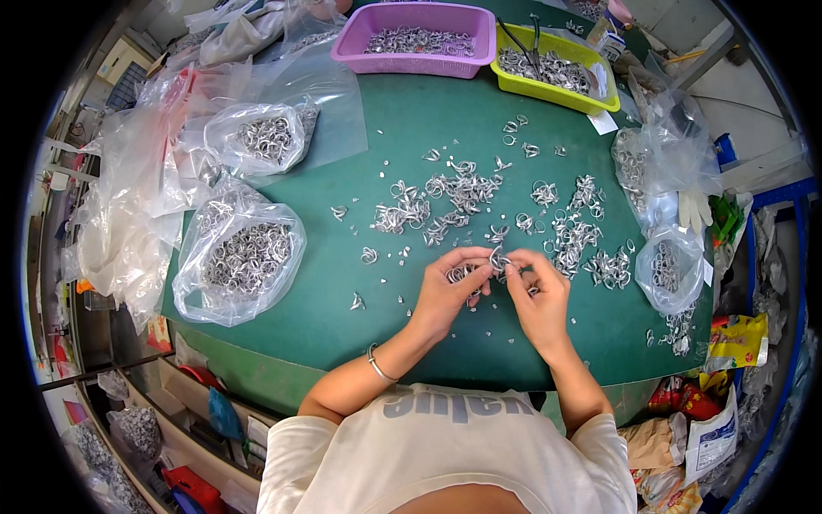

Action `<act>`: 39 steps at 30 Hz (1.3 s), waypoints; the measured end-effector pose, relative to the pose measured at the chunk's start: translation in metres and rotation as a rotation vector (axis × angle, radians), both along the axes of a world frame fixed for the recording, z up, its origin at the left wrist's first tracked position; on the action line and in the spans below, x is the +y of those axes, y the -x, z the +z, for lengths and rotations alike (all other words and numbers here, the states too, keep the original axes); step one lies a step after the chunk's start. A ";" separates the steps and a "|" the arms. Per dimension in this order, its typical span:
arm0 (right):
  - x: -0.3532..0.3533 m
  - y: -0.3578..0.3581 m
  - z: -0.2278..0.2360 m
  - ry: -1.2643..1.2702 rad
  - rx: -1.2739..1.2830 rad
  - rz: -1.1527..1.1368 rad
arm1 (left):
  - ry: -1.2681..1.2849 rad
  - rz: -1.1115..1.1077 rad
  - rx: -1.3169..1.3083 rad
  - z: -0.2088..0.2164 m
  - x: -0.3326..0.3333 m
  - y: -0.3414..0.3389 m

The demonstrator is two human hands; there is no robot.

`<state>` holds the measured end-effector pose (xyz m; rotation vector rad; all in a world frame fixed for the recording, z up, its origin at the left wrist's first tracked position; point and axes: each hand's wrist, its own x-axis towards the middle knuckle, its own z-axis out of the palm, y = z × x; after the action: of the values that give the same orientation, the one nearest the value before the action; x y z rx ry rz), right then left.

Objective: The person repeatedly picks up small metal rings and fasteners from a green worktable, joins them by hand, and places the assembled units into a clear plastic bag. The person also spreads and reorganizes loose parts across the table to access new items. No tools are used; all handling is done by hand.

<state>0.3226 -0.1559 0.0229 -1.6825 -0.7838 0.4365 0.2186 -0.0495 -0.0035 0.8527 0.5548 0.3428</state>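
Both my hands meet above the near middle of the green table (pixel 368 334). Several silver rings sit in the curled fingers of my left hand (pixel 437 295), which is closed around them. A single silver ring (pixel 498 259) stands upright between the fingertips of both hands. My right hand (pixel 543 301) pinches that ring from its side, and more rings show under its fingers. Just beyond my hands lie a loose heap of silver rings (pixel 467 190) and a smaller heap (pixel 402 212). Other ring clusters (pixel 572 242) lie to the right of my right hand.
Two clear bags of rings (pixel 248 257) stand on the left. At the back are a purple basin (pixel 415 63) and a yellow-green basin (pixel 548 96), both holding rings, the latter with pliers (pixel 536 43). Another ring bag (pixel 668 272) lies at the right. Small white bits dot the tabletop.
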 end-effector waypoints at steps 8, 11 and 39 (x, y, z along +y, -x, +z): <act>-0.003 -0.007 -0.008 0.037 0.110 -0.024 | -0.245 -0.054 0.084 0.007 0.002 0.001; -0.005 -0.010 -0.004 -0.028 0.260 0.063 | -0.305 -0.103 0.098 0.002 0.003 0.001; -0.006 -0.021 0.004 -0.025 0.714 0.144 | -0.812 0.168 0.030 0.005 -0.002 0.000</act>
<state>0.3437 -0.1622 0.0272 -1.3077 -0.3725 1.0487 0.2185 -0.0514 0.0011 1.5969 0.5150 0.7337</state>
